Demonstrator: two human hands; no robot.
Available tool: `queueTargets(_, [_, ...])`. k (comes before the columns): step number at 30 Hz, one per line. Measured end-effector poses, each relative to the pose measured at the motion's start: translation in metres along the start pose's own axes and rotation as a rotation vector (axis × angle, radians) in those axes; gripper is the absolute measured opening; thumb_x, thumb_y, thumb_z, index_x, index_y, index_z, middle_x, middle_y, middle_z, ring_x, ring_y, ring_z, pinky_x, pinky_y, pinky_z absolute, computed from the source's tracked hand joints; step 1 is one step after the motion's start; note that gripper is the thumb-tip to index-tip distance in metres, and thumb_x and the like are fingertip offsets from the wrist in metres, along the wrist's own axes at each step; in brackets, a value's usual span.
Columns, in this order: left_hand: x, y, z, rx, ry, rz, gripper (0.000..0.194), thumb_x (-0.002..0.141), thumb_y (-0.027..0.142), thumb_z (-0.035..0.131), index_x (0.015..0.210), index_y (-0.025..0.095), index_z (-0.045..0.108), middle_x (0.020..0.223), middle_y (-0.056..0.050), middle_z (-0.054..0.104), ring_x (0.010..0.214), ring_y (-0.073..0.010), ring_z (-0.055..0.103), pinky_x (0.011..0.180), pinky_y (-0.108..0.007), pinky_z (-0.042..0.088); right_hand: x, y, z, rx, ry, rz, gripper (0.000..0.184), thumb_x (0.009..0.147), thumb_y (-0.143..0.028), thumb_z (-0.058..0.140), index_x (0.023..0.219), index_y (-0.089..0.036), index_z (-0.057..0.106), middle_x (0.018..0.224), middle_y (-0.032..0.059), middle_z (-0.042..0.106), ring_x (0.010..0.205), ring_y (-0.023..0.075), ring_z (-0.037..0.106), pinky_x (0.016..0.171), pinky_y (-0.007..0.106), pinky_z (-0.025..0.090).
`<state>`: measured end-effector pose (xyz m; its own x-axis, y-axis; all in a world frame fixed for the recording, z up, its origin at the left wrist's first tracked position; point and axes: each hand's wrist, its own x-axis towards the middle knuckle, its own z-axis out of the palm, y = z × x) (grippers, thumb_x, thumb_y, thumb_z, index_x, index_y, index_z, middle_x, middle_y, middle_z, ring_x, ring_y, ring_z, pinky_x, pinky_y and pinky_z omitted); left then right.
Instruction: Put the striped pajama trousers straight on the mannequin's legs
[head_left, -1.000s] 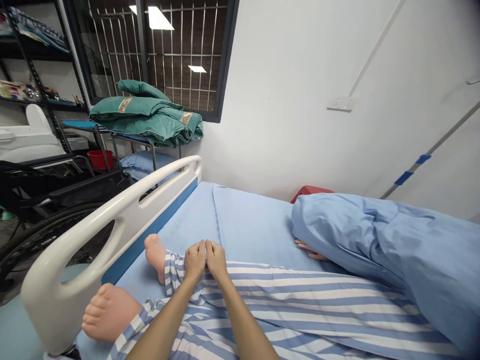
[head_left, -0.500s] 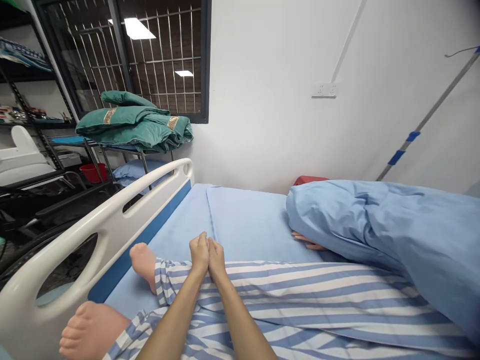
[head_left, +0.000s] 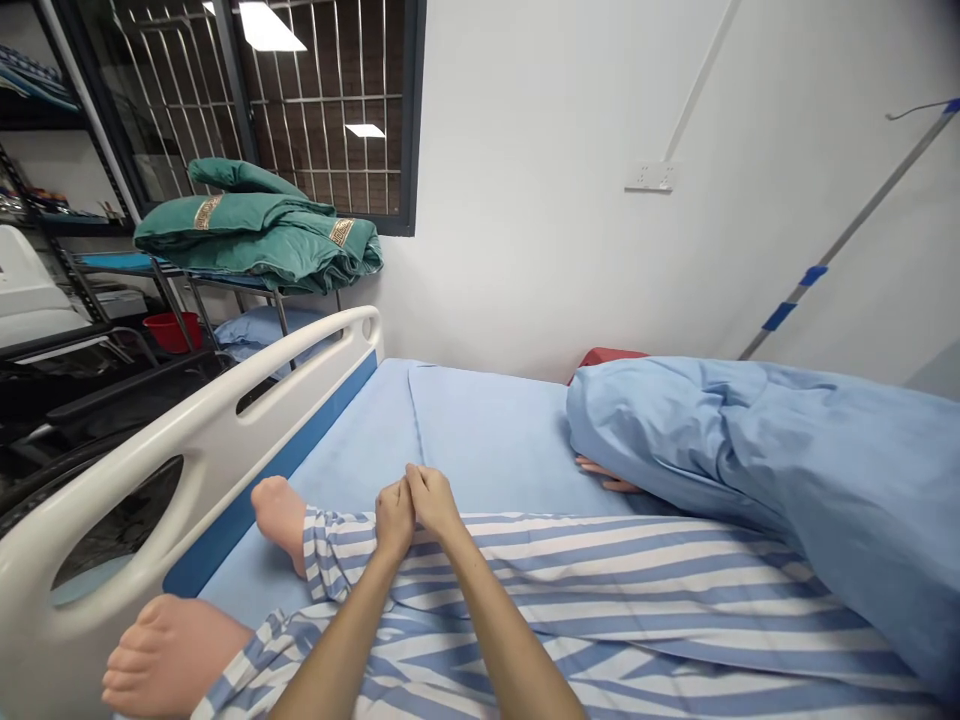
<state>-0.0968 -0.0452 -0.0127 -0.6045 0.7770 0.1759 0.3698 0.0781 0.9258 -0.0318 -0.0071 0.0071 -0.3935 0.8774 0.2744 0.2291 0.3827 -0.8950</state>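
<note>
Since the earlier views, our right hand [head_left: 433, 500] has shifted across and now overlaps the fingers of our left hand [head_left: 394, 520] over the striped trouser leg [head_left: 615, 590]. Our view has levelled and swung right, moving the green quilt [head_left: 255, 225] toward the frame's left edge.

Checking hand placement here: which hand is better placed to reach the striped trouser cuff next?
Likely the left hand: it lies closest to the cuff and bare manikin foot, while the right hand sits further across.
</note>
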Motion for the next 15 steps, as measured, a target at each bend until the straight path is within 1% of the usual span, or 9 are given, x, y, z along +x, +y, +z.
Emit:
queueTargets(4, [-0.006,-0.004,0.003,0.111,-0.033,0.104,0.044,0.086,0.040,0.030,0.057,0.017,0.053,0.058,-0.003,0.057,0.057,-0.0125,0.048,0.058,-0.023,0.032,-0.010,0.016,-0.006,0.141,0.025,0.002,0.039,0.085,-0.042,0.035,0.054,-0.019,0.042,0.052,-0.0020,0.044,0.053,0.0114,0.038,0.052,0.023,0.030])
queueTargets(7, [-0.006,0.003,0.007,0.155,-0.067,0.136,0.045,0.086,0.040,0.029,0.054,0.017,0.051,0.055,-0.002,0.055,0.055,-0.0117,0.046,0.056,-0.023,0.030,-0.013,0.022,-0.009,0.293,0.021,0.020,0.039,0.084,-0.044,0.037,0.055,-0.019,0.041,0.052,-0.0029,0.041,0.053,0.0107,0.036,0.051,0.023,0.030])
queueTargets(9, [-0.005,0.016,0.011,0.170,-0.081,0.152,0.044,0.086,0.039,0.031,0.051,0.017,0.047,0.051,0.000,0.051,0.052,-0.0108,0.043,0.054,-0.023,0.028,-0.012,0.022,-0.012,0.397,0.077,0.053,0.039,0.082,-0.046,0.040,0.056,-0.018,0.043,0.054,-0.0022,0.043,0.054,0.0108,0.037,0.052,0.023,0.032])
queueTargets(11, [-0.003,0.034,0.017,0.155,-0.063,0.184,0.043,0.084,0.039,0.033,0.048,0.018,0.043,0.047,0.002,0.045,0.049,-0.0097,0.038,0.052,-0.023,0.027,-0.010,0.021,-0.016,0.498,0.124,0.090,0.038,0.080,-0.048,0.044,0.058,-0.017,0.046,0.057,-0.0010,0.047,0.056,0.0114,0.039,0.053,0.023,0.034])
queueTargets(13, [-0.003,0.050,0.025,0.084,-0.030,0.200,0.042,0.083,0.039,0.035,0.046,0.018,0.037,0.044,0.004,0.038,0.047,-0.0088,0.034,0.050,-0.023,0.026,-0.008,0.022,-0.019,0.602,0.124,0.146,0.039,0.078,-0.052,0.046,0.060,-0.017,0.048,0.057,-0.0005,0.048,0.056,0.0118,0.041,0.052,0.024,0.035])
queueTargets(15, [-0.007,0.057,0.032,-0.002,0.005,0.163,0.042,0.082,0.040,0.035,0.046,0.019,0.034,0.044,0.004,0.034,0.047,-0.0085,0.032,0.049,-0.022,0.025,-0.007,0.024,-0.021,0.695,0.131,0.223,0.040,0.077,-0.055,0.046,0.060,-0.018,0.047,0.053,-0.0019,0.045,0.052,0.0111,0.039,0.049,0.023,0.034])
